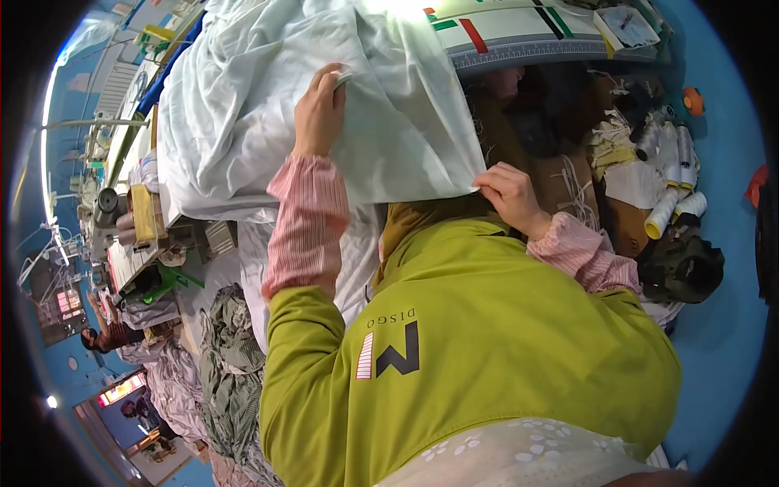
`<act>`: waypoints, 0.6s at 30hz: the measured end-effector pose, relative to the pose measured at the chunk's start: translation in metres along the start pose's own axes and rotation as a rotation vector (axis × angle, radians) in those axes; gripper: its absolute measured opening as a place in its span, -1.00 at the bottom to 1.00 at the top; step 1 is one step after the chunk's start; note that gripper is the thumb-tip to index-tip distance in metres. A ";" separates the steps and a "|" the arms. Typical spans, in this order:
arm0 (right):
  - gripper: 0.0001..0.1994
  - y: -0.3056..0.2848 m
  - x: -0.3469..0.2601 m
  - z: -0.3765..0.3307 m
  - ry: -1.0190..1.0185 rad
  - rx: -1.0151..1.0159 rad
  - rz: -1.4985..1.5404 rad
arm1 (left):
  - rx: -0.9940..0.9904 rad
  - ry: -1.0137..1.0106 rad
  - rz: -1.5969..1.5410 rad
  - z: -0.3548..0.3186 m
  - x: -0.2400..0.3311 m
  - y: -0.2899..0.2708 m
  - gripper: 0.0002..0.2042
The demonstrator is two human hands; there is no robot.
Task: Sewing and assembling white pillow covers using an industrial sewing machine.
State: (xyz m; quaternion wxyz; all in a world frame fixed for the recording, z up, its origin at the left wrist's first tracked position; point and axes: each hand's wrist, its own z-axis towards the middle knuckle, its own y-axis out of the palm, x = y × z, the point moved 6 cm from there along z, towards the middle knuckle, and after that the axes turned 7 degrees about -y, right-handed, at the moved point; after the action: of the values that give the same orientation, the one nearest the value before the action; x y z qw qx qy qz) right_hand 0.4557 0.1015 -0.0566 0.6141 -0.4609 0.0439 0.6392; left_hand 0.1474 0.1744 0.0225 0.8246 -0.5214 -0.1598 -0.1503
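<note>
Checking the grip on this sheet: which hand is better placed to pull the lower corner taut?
Right. The right hand pinches the white sheet at its lower corner; the left hand grips higher up the sheet.

White worktable [519,36] under heaped white fabric [243,105]; blue floor [722,341] with thread cones [661,213].

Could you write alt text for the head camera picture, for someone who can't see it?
Seen from above, a person in a yellow-green top holds up a large sheet of white fabric, the left hand gripping an upper edge and the right hand pinching a lower corner. Spools of thread lie to the right, and crumpled grey-green cloth is heaped lower left.
</note>
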 end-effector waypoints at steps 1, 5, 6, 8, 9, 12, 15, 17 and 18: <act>-0.87 -0.002 0.004 0.000 0.016 0.001 0.000 | -0.015 0.000 -0.005 0.008 -0.003 0.008 -0.85; -0.86 -0.005 0.012 0.003 0.127 -0.021 0.033 | 0.015 0.013 0.177 0.032 -0.021 0.012 -0.84; -0.86 -0.006 0.013 0.008 0.138 -0.016 0.044 | -0.011 0.014 0.162 0.036 -0.025 0.012 -0.84; -0.86 -0.010 0.025 0.023 0.146 -0.014 0.063 | -0.047 0.029 0.142 0.053 -0.032 0.017 -0.82; -0.87 -0.012 0.031 0.030 0.138 -0.011 0.066 | -0.055 0.022 0.145 0.062 -0.037 0.020 -0.82; -0.86 -0.018 0.056 0.061 0.118 -0.004 0.073 | -0.052 0.031 0.168 0.097 -0.047 0.031 -0.80; -0.85 -0.021 0.069 0.083 0.107 -0.008 0.086 | 0.016 0.095 0.212 0.116 -0.058 0.039 -0.83; -0.85 -0.021 0.072 0.092 0.115 -0.013 0.093 | 0.006 0.100 0.229 0.125 -0.063 0.041 -0.81; -0.85 -0.021 0.072 0.096 0.111 -0.005 0.095 | 0.006 0.104 0.226 0.129 -0.065 0.041 -0.80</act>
State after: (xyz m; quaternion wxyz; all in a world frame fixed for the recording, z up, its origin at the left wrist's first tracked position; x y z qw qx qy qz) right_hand 0.4350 0.2204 -0.0373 0.5785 -0.4946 0.0985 0.6411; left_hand 0.0922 0.3136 0.0145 0.8451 -0.5250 -0.0574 -0.0827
